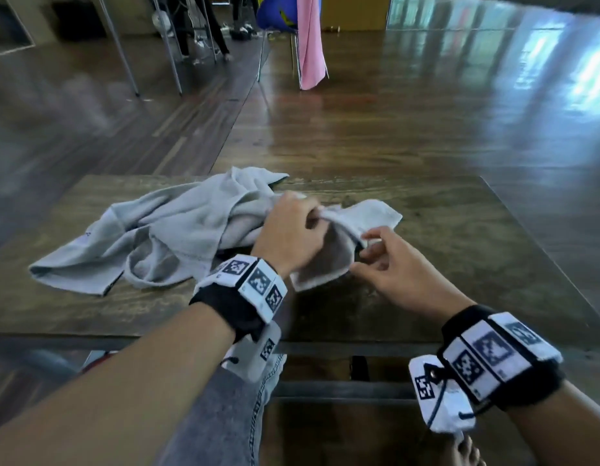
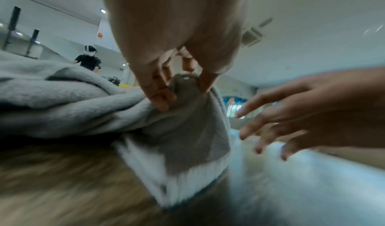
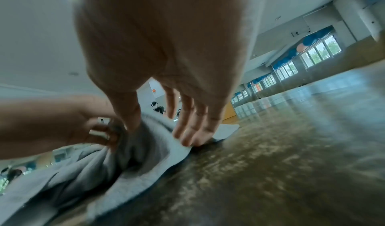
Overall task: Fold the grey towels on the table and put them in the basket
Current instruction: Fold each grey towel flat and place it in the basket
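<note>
I judge the work is only at its start: my left hand (image 1: 288,230) pinches the small grey towel (image 1: 365,213) on the table (image 1: 460,250), my right hand (image 1: 389,264) reaches with loose fingers, the grey pile (image 1: 164,230) lies unfolded, and no basket is visible.

left hand (image 1: 289,230): fingers curled, pinching a bunched towel (image 1: 339,240) fold, wrist raised
right hand (image 1: 397,264): fingers spread, loosely extended, fingertips at the towel edge
forearms: both extended forward
</note>
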A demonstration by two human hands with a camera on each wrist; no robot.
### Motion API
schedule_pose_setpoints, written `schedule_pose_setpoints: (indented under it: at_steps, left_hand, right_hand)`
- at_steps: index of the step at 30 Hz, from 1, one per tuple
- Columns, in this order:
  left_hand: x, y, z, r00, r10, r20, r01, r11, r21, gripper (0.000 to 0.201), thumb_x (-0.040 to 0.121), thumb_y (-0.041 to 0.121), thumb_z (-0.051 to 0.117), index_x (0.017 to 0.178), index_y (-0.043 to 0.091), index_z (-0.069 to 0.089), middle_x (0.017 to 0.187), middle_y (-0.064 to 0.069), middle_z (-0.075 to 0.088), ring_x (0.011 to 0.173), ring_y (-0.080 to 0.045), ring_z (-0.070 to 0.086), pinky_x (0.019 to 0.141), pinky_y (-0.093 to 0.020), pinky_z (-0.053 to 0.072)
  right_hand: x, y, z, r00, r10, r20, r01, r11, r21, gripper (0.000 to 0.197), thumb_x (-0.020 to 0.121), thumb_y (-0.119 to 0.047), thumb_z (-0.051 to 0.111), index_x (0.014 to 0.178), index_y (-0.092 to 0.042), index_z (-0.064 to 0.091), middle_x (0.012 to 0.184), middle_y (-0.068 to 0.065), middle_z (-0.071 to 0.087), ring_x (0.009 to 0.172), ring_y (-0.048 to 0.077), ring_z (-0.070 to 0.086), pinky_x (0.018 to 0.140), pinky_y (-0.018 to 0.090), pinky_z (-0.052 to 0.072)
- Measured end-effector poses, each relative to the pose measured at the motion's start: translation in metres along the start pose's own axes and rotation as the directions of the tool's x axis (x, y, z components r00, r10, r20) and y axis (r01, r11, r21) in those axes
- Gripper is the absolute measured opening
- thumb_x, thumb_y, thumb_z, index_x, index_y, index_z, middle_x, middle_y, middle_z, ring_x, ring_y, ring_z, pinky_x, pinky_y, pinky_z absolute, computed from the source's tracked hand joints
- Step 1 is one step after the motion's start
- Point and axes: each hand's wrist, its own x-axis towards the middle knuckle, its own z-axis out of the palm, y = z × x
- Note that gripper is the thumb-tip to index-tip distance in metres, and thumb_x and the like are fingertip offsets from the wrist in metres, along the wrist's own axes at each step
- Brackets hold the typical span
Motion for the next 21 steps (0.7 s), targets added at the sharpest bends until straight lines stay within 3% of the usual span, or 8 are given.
schedule_pose_setpoints:
  at_steps: [2, 5, 7, 9, 12, 15, 18, 21]
  left_hand:
    - [-0.005, 0.030, -0.007, 0.983, 0.177, -0.041, -0.182, 0.960, -0.211, 0.009, 0.088, 0.023, 0.065, 0.094, 0.018, 0.067, 0.096, -0.002, 0.060, 0.091, -0.010, 0.055, 0.085, -0.023, 0.043]
    - [-0.016, 0.043, -0.009, 0.957, 0.287, -0.048, -0.289, 0.911, -0.294, 0.025, 0.086, 0.032, 0.068, 0.111, 0.026, 0.066, 0.106, 0.006, 0.054, 0.098, -0.001, 0.053, 0.089, -0.017, 0.044]
    - [-0.021, 0.030, -0.005, 0.986, 0.161, -0.035, -0.164, 0.961, -0.224, 0.047, 0.081, 0.044, 0.071, 0.124, 0.031, 0.057, 0.118, 0.005, 0.048, 0.113, -0.006, 0.049, 0.100, -0.024, 0.043]
    - [-0.025, 0.009, 0.001, 0.995, -0.076, 0.070, 0.078, 0.997, -0.025, 0.064, 0.075, 0.049, 0.074, 0.131, 0.030, 0.048, 0.125, -0.004, 0.043, 0.121, -0.021, 0.043, 0.103, -0.034, 0.040]
    - [-0.028, -0.016, 0.006, 0.953, -0.256, 0.164, 0.211, 0.945, 0.248, 0.041, 0.077, 0.043, 0.073, 0.108, 0.022, 0.054, 0.114, -0.011, 0.048, 0.112, -0.033, 0.045, 0.091, -0.039, 0.040]
    - [-0.020, -0.022, -0.004, 0.961, -0.257, 0.103, 0.230, 0.948, 0.221, 0.036, 0.074, 0.043, 0.074, 0.066, 0.021, 0.046, 0.074, -0.004, 0.055, 0.084, -0.033, 0.060, 0.065, -0.034, 0.042]
    - [-0.007, -0.018, -0.027, 0.941, -0.333, 0.063, 0.318, 0.933, 0.170, 0.049, 0.067, 0.052, 0.075, 0.057, 0.012, 0.049, 0.053, -0.001, 0.050, 0.056, -0.023, 0.055, 0.053, -0.029, 0.037]
    - [0.010, -0.016, -0.053, 0.926, -0.374, 0.052, 0.360, 0.915, 0.179, 0.053, 0.075, 0.049, 0.077, 0.058, 0.003, 0.056, 0.057, -0.011, 0.053, 0.057, -0.023, 0.049, 0.053, -0.030, 0.037]
  right_hand:
    - [0.005, -0.009, -0.002, 0.997, -0.047, -0.064, 0.051, 0.996, 0.067, 0.051, 0.080, -0.033, 0.080, 0.118, -0.034, 0.047, 0.101, -0.012, 0.068, 0.085, 0.001, 0.066, 0.072, 0.024, 0.054]
    - [0.008, -0.016, -0.012, 0.979, -0.104, -0.178, 0.118, 0.991, 0.069, 0.037, 0.083, -0.011, 0.071, 0.112, -0.029, 0.058, 0.100, -0.011, 0.069, 0.091, 0.003, 0.064, 0.070, 0.009, 0.046]
    - [0.008, -0.018, -0.026, 0.964, -0.085, -0.251, 0.096, 0.995, 0.031, 0.030, 0.085, -0.002, 0.060, 0.104, -0.025, 0.064, 0.095, -0.010, 0.070, 0.088, 0.007, 0.065, 0.068, 0.011, 0.047]
    - [0.008, -0.023, -0.039, 0.941, -0.036, -0.335, 0.072, 0.993, 0.094, 0.031, 0.088, -0.001, 0.055, 0.103, -0.026, 0.065, 0.094, -0.010, 0.070, 0.091, 0.011, 0.065, 0.074, 0.025, 0.049]
    - [0.008, -0.028, -0.053, 0.909, 0.018, -0.417, 0.095, 0.964, 0.250, 0.034, 0.087, -0.002, 0.049, 0.098, -0.030, 0.065, 0.091, -0.010, 0.070, 0.087, 0.005, 0.066, 0.069, 0.025, 0.050]
    - [0.004, -0.025, -0.066, 0.837, 0.091, -0.540, 0.098, 0.945, 0.311, 0.044, 0.074, -0.004, 0.038, 0.097, -0.032, 0.063, 0.087, -0.013, 0.066, 0.078, -0.005, 0.061, 0.066, 0.020, 0.048]
    - [0.003, -0.019, -0.078, 0.734, 0.275, -0.621, 0.079, 0.874, 0.479, 0.057, 0.069, -0.004, 0.034, 0.116, -0.021, 0.063, 0.097, -0.002, 0.066, 0.090, 0.011, 0.063, 0.075, 0.030, 0.052]
    - [0.004, -0.017, -0.094, 0.664, 0.373, -0.648, 0.180, 0.762, 0.622, 0.062, 0.067, -0.004, 0.034, 0.122, -0.012, 0.061, 0.098, 0.003, 0.068, 0.089, 0.017, 0.067, 0.069, 0.029, 0.054]
